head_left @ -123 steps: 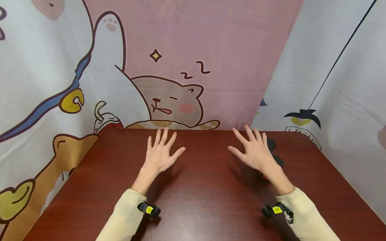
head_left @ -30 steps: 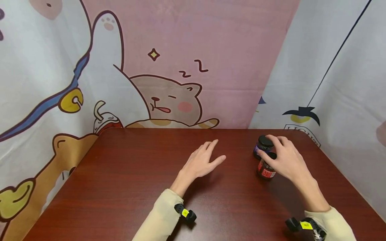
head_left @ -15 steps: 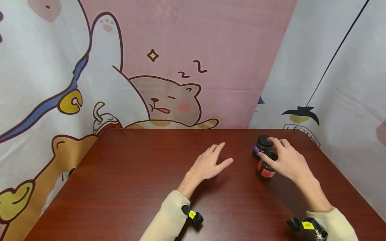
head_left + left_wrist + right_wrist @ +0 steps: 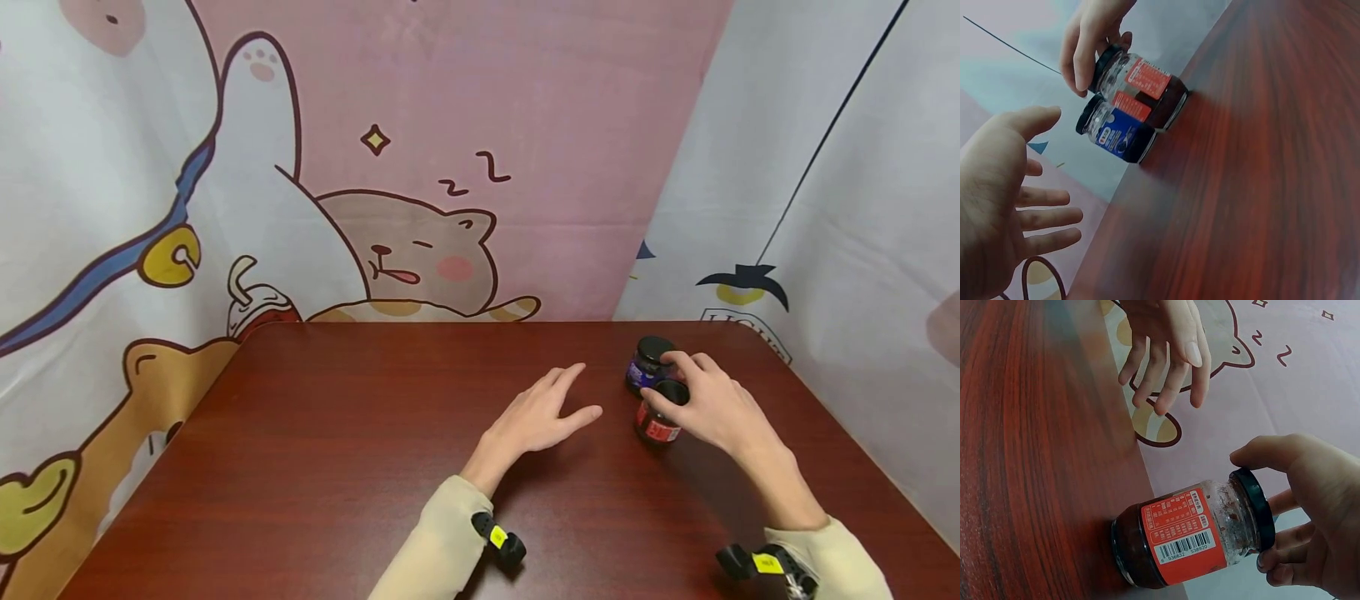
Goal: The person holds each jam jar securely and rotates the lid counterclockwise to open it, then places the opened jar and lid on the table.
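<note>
At the right of the table, a glass jar with a red label [image 4: 658,427] and a black lid stands upright. My right hand [image 4: 716,408] pinches its lid from above, thumb on one side and fingers on the other; the right wrist view shows the red-labelled jar [image 4: 1185,534] with dark contents and a barcode. Just behind it is a second black-lidded jar with a blue-purple label [image 4: 642,374], close beside it in the left wrist view. My left hand [image 4: 528,421] hovers over the table left of the jars, fingers extended and thumb spread, holding nothing.
The dark reddish-brown wooden table [image 4: 337,467] reaches back to a printed cartoon curtain [image 4: 570,167]. Both forearms wear black wrist cameras on straps over pale sleeves. The jars stand near the table's far right part.
My left hand has moved rightward, toward the jars. The right hand first went from hovering flat to the red-labelled jar's lid, and has stayed there over the last second.
</note>
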Motion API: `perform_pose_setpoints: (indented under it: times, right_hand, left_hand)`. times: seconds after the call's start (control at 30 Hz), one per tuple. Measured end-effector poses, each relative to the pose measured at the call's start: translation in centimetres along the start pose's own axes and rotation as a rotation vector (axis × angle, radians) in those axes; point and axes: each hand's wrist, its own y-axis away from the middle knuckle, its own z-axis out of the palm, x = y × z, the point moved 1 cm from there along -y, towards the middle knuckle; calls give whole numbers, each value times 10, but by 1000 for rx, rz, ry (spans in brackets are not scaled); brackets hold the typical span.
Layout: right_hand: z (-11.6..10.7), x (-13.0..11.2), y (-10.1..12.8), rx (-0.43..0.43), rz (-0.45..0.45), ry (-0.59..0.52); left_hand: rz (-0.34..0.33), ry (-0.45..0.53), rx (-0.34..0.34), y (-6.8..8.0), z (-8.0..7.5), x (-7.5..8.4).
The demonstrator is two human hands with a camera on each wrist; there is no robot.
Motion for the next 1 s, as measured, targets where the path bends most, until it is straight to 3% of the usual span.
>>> perform_pose_setpoints:
  times: [0.57, 1.0]
  right_hand:
    - [1, -2, -2, 15, -71, -36]
    - [1, -2, -5, 42, -162, -44]
  left_hand:
    - [-3, 44, -70, -17, 26, 23]
    - [51, 22, -45, -25, 51, 40]
